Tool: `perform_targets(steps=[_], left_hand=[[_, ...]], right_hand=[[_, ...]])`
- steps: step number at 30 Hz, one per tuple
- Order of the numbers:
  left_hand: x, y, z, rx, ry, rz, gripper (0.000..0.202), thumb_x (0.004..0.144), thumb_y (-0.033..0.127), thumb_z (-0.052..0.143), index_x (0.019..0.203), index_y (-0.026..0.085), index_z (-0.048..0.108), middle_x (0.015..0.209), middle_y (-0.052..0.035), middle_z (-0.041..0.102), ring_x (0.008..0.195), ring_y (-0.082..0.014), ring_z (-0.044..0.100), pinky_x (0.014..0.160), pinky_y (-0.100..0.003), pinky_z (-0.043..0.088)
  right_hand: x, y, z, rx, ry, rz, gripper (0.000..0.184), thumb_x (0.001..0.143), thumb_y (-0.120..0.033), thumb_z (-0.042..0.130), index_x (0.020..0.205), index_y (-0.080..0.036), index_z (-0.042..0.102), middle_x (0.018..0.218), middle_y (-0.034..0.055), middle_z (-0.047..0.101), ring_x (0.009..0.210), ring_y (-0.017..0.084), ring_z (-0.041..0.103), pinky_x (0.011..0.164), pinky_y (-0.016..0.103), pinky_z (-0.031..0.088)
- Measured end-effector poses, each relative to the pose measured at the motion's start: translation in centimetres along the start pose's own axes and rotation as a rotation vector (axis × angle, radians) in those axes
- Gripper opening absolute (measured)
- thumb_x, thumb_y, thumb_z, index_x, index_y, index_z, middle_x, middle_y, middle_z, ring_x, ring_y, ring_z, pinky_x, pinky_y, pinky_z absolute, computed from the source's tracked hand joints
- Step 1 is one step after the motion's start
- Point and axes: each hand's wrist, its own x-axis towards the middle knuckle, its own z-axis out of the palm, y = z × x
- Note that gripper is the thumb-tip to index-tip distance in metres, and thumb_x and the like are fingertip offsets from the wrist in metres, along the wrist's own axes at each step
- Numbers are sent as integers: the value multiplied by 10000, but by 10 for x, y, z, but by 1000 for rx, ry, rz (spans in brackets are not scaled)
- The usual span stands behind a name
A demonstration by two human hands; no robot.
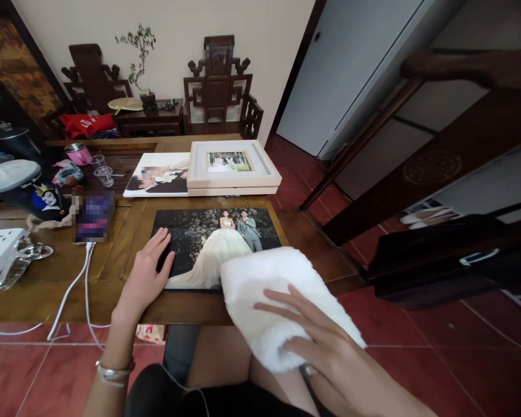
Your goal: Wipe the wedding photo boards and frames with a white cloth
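A wedding photo panel [208, 240] with a dark background lies flat on the wooden table. My left hand [150, 263] rests at its left edge, fingers stretched out over the border and holding nothing. A fluffy white towel [269, 278] is held in my right hand [312, 330], the thumb tucked beneath and the fingers spread on top. Part of the towel covers the panel's lower right corner; the rest hangs past the table's front edge. Behind the panel, a light wooden picture frame [260, 171] is stacked partly over another photo panel [156, 185].
On the left of the table [178, 310] are a phone [93, 217] with a white charging cable [87, 275], a power strip [2, 249], a clear hair claw [19, 266], a lidded dark cup [43, 194] and a pink mug [78, 153]. A carved wooden chair [369, 168] stands to the right.
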Motion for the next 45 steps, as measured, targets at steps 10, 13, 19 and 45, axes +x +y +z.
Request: perform_targets(steps=[10, 13, 19, 45], left_hand=[[-1, 0, -2, -14, 4, 2, 435, 951, 345, 453, 1311, 128, 567, 1433, -153, 509, 1372, -265, 423, 1137, -490, 348], [-1, 0, -2, -19, 2, -6, 425, 949, 348, 456, 1310, 153, 569, 1434, -140, 510, 1370, -264, 426, 1131, -501, 354], [0, 0, -2, -22, 9, 9, 415, 955, 337, 449, 1312, 161, 567, 1430, -137, 516, 1370, -254, 427, 1136, -506, 348], [0, -5, 1, -6, 29, 54, 421, 943, 319, 462, 1278, 94, 585, 1409, -178, 526, 1356, -263, 448, 1135, -476, 360]], right_hand=[[103, 96, -2, -11, -20, 107, 498, 639, 6, 405, 1025, -146, 681, 1108, 158, 656, 1101, 295, 570, 921, 451, 477], [130, 117, -2, -33, -11, 138, 492, 654, -5, 403, 1033, -149, 683, 919, 123, 655, 936, 277, 585, 841, 397, 473], [122, 104, 5, -69, 20, 166, 494, 650, 10, 407, 1033, -143, 678, 1006, 145, 651, 1018, 289, 573, 904, 431, 463], [160, 99, 20, -109, -12, 141, 512, 667, 13, 411, 1081, -120, 681, 946, 137, 672, 964, 286, 574, 893, 403, 443]])
